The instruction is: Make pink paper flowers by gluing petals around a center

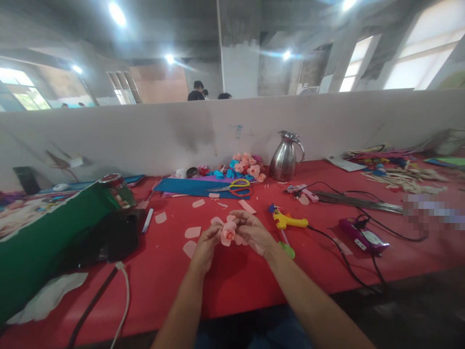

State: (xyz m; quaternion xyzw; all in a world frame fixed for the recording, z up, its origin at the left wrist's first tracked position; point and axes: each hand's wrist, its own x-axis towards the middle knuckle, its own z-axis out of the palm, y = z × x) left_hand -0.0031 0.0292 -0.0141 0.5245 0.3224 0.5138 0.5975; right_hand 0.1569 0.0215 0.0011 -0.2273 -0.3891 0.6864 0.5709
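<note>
Nearest, over the smooth red table [232, 286]: left hand [206, 242] and right hand [254, 232], fingers curled shut on a small pink flower [228, 234] of layered petals, held between them. Around it, flat pink petal cut-outs [192, 232]. Rightward, a yellow glue gun [288, 222] on its cord. Farther back, scissors [235, 186] on a blue sheet [185, 186], a heap of pink and blue flowers [247, 167], then a shiny steel jug [284, 157], contents unseen.

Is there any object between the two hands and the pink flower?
Nothing visible stands between them. The left hand and the right hand both hold the pink flower directly, over the red table.
</note>
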